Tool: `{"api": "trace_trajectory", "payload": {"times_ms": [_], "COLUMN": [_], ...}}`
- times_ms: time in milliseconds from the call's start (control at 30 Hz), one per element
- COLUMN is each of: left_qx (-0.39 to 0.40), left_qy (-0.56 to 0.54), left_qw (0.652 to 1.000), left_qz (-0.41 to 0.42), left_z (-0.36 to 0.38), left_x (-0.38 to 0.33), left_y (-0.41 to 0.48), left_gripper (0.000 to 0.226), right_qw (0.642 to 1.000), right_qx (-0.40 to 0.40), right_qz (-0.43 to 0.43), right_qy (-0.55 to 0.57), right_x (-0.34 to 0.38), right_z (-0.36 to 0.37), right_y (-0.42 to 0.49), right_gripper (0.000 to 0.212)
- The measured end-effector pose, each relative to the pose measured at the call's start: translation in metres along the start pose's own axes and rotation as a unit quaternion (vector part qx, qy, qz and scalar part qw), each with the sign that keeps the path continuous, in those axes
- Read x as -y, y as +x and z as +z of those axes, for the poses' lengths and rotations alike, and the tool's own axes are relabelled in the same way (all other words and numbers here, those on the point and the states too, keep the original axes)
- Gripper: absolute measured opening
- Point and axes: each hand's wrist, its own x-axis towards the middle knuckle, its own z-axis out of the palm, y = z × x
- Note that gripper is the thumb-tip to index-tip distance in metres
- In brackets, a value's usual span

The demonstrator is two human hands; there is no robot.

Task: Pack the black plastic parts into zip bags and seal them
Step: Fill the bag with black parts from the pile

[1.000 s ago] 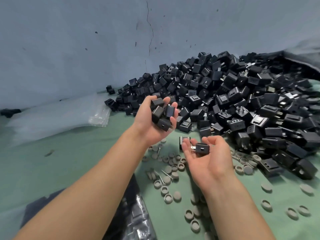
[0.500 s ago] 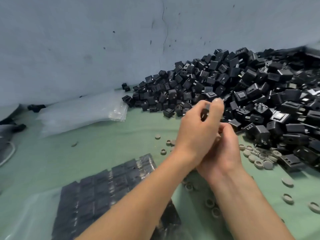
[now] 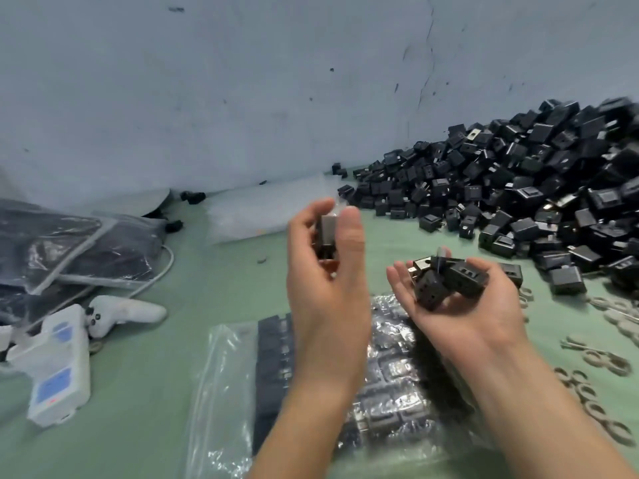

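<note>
I am cupping a small cluster of black parts (image 3: 446, 281) in my right hand (image 3: 473, 319), palm turned up and fingers curling round them. I am also pinching a single part (image 3: 326, 233) upright between the thumb and fingers of my left hand (image 3: 325, 299), which I am holding a little to the left of the right one. That piece is showing blurred, so I cannot make out its details. Both hands are hovering above a clear zip bag (image 3: 221, 382) that is lying flat on the green counter (image 3: 138, 426) near me, with rows of black parts sitting packed inside it. To the far right a big pile (image 3: 518, 188) of loose parts is spreading along the foot of the blue-grey wall (image 3: 242, 81). A stack of empty clear bags (image 3: 262, 212) is lying at the far side, just left of the pile. Grey rings (image 3: 594, 361) are lying scattered on the counter at the right, near my right forearm. At the left a white power strip (image 3: 58, 368) is lying beside a white controller (image 3: 121, 311), and beyond them shiny bags with dark contents (image 3: 69, 243) are lying heaped at the far left.
</note>
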Motion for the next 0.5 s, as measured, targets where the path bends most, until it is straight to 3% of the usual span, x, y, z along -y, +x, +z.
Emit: {"api": "trace_trajectory", "payload": {"times_ms": [100,200,300,500], "left_qx": [-0.148,-0.197,-0.146,0.011], "left_qy": [0.069,0.131,0.204,0.332], "left_qw": [0.985,0.958,0.939,0.911], "left_qz": [-0.062,-0.164,-0.235,-0.246], "left_z": [-0.086,-0.156,-0.199,-0.232], "left_x": [0.015,0.034,0.051,0.056], "left_y": [0.008,0.009,-0.002,-0.019], "left_gripper": [0.031,0.025,0.029,0.031], "right_qw": [0.999,0.995,0.99,0.994], "right_qx": [0.019,0.045,0.048,0.057], "right_qz": [0.035,0.076,0.111,0.092], "right_qy": [-0.029,-0.052,-0.068,-0.03], "right_x": [-0.018,-0.044,-0.07,-0.089], "right_z": [0.01,0.013,0.012,-0.007], "right_y": [-0.007,-0.008,-0.015,-0.022], "right_gripper": [0.022,0.021,0.02,0.025]}}
